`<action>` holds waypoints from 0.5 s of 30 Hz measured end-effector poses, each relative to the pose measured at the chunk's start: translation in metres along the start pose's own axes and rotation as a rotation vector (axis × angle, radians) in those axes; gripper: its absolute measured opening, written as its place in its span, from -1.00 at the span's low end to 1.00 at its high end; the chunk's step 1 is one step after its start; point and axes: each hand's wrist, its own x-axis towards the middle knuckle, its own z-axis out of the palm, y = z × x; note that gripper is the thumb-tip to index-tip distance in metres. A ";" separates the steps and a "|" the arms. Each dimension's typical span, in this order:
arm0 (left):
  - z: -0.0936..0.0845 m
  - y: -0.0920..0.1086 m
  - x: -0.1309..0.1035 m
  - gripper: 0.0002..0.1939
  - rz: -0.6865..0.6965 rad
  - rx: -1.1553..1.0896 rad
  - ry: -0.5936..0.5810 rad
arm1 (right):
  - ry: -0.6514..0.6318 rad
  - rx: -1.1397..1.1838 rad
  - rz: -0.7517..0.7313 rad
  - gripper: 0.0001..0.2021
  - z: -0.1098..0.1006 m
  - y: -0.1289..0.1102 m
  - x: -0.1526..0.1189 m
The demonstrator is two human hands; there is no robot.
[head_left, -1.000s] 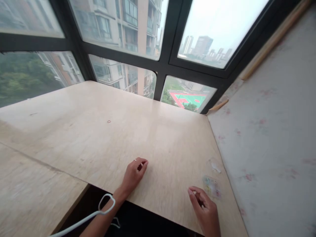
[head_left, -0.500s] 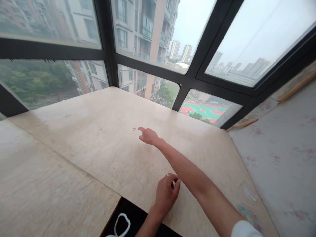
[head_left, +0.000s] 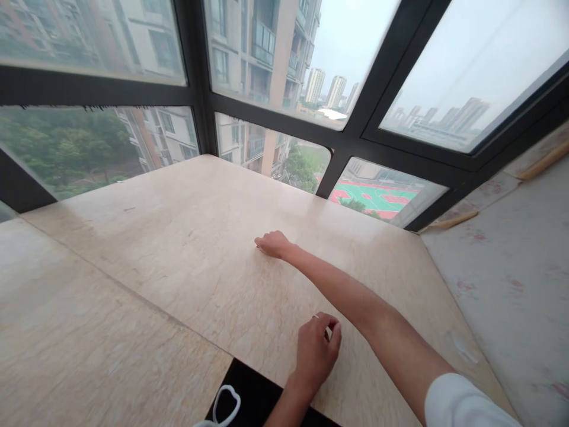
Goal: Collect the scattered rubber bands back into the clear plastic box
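Note:
My right hand (head_left: 272, 244) is stretched far out over the pale wooden tabletop (head_left: 178, 237), knuckles up and fingers curled down onto the surface. The small ring that lay there is out of sight, hidden under those fingertips; I cannot tell whether it is gripped. My left hand (head_left: 316, 351) rests near the table's front edge, under my right forearm, with thumb and fingers pinched together. A tiny pale bit shows at its index finger, too small to name.
Dark-framed windows (head_left: 347, 142) wall the table's far side. A second board (head_left: 89, 350) adjoins on the left. A floral-patterned surface (head_left: 520, 261) runs along the right. A white looped cord (head_left: 224, 403) hangs over the dark gap below the front edge.
My right hand went from the near right edge out to the ring, and its fingers have now come down over it. The view swung right. My left hand stayed put.

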 end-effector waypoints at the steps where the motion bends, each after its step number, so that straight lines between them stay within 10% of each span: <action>1: 0.000 0.000 0.000 -0.87 0.000 0.000 -0.001 | -0.007 -0.005 -0.012 -0.74 0.000 0.002 -0.004; 9: -0.002 0.001 0.001 -0.85 0.018 0.004 0.020 | -0.016 0.134 -0.001 -0.85 0.011 0.021 -0.053; 15: -0.002 0.001 0.003 -0.82 0.034 -0.005 0.016 | 0.220 0.499 0.171 -0.92 0.025 0.038 -0.144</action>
